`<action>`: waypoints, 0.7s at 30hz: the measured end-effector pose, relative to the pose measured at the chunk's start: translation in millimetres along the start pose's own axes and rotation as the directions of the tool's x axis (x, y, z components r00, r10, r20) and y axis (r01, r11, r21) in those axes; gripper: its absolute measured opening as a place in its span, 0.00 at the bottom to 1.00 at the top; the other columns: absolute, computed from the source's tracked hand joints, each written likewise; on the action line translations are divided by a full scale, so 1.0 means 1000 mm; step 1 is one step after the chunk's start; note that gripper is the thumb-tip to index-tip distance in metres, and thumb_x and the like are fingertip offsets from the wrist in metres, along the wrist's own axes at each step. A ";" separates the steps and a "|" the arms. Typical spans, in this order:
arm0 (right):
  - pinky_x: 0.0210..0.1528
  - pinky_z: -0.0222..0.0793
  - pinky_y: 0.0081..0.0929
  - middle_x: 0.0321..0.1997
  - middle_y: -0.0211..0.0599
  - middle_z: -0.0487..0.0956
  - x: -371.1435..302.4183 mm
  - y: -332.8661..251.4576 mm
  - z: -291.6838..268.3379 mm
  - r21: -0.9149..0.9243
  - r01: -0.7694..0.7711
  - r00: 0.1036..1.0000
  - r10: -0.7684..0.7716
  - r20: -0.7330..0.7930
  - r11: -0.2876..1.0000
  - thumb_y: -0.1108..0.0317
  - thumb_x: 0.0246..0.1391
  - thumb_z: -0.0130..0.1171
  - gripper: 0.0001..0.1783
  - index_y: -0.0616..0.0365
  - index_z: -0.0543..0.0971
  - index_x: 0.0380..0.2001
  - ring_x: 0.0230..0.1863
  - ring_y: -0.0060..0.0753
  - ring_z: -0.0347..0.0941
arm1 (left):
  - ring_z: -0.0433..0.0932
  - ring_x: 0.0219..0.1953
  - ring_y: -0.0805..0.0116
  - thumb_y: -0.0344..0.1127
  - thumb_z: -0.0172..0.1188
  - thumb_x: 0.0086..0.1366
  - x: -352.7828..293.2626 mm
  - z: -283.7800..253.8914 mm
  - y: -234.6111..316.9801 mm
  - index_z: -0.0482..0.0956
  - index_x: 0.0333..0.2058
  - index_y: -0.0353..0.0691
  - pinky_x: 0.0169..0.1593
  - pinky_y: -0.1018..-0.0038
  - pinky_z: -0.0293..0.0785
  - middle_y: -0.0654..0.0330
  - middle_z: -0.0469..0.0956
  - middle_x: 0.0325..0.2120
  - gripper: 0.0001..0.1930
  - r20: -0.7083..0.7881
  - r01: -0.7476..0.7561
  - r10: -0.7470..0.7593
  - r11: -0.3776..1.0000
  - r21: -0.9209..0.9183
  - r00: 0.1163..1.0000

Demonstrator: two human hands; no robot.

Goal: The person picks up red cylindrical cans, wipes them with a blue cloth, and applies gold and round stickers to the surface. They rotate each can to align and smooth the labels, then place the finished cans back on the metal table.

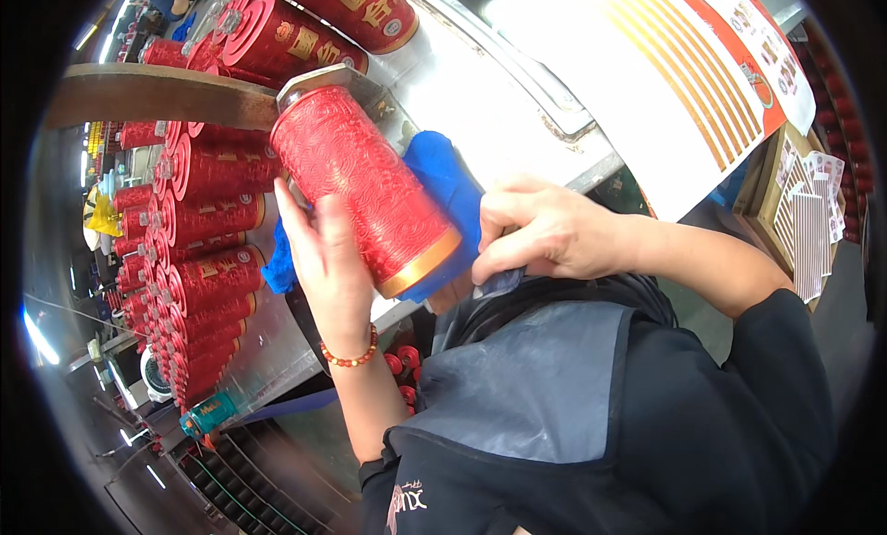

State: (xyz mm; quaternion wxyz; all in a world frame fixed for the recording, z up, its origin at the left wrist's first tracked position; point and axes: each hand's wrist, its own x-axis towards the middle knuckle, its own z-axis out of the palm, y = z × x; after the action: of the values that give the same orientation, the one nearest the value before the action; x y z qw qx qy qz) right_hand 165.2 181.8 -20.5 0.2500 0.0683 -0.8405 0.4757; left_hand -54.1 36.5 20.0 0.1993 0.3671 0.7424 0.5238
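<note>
Around the red cylinder, biggest stuff first:

Metal work surface: shiny steel sheet, flat, running behind and under the red cylinder; scuffed along its edge.

Label sheet: big white glossy sheet with gold stripes and a red border, lying up and to the right of the cylinder.

Apron: grey-blue smooth fabric over a dark top, below the cylinder.

Row of red cans: loads of the same kind of round red container, lying on their sides in a line to the left of the cylinder, most with gold labels on them.

Red cylinder: tall round can, deep red with an embossed swirly pattern all over, a gold band at the near end, a silvery cap at the far end. No label on the side we see. It's tilted, far end up-left, near end down-right, held up over the metal surface.

Blue cloth: soft, crumpled, bright blue, tucked just behind and to the right of the cylinder.

Left hand: open, fingers stretched out flat, cupping the cylinder's left side from underneath. Beaded bracelet on the wrist.

Right hand: curled loosely, fingers bent down onto the blue cloth just right of the cylinder's gold end.
</note>
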 end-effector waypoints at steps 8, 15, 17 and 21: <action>0.50 0.67 0.37 0.37 0.27 0.77 0.033 -0.001 0.004 0.019 0.080 0.990 -0.077 -0.116 0.997 0.70 0.45 0.70 0.19 0.43 0.88 0.43 0.43 0.38 0.73 | 0.77 0.55 0.65 0.34 0.62 0.72 0.003 0.002 0.010 0.52 0.74 0.36 0.60 0.66 0.75 0.51 0.73 0.59 0.38 0.184 0.147 -0.083 0.918 -0.368 0.979; 0.55 0.67 0.35 0.37 0.28 0.79 0.020 -0.013 -0.012 -0.051 0.069 0.997 -0.070 -0.027 0.996 0.73 0.47 0.67 0.19 0.44 0.88 0.44 0.43 0.37 0.75 | 0.77 0.62 0.65 0.49 0.48 0.80 0.000 -0.020 -0.044 0.66 0.68 0.39 0.68 0.61 0.68 0.56 0.76 0.62 0.27 0.291 0.260 -0.117 0.814 -0.520 0.949; 0.53 0.67 0.36 0.39 0.28 0.80 0.034 -0.021 -0.023 -0.132 0.080 0.993 -0.091 -0.077 0.988 0.75 0.44 0.67 0.22 0.44 0.88 0.45 0.44 0.37 0.75 | 0.77 0.62 0.65 0.50 0.46 0.80 0.002 -0.018 -0.034 0.67 0.67 0.38 0.69 0.62 0.68 0.56 0.76 0.62 0.26 0.268 0.238 -0.121 0.852 -0.467 0.956; 0.49 0.69 0.36 0.39 0.29 0.78 0.045 -0.011 -0.012 -0.136 0.128 0.991 -0.134 -0.033 0.982 0.77 0.37 0.68 0.26 0.43 0.88 0.44 0.44 0.39 0.73 | 0.73 0.61 0.59 0.47 0.55 0.78 0.018 0.007 0.022 0.58 0.70 0.28 0.65 0.62 0.68 0.47 0.72 0.61 0.34 0.113 0.056 -0.046 0.995 -0.079 0.993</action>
State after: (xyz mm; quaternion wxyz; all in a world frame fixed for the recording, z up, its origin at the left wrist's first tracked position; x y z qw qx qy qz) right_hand 134.7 191.2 14.5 0.3022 0.0965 -0.8588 0.4022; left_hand -53.4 58.6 39.1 0.2685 0.3680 0.7171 0.5275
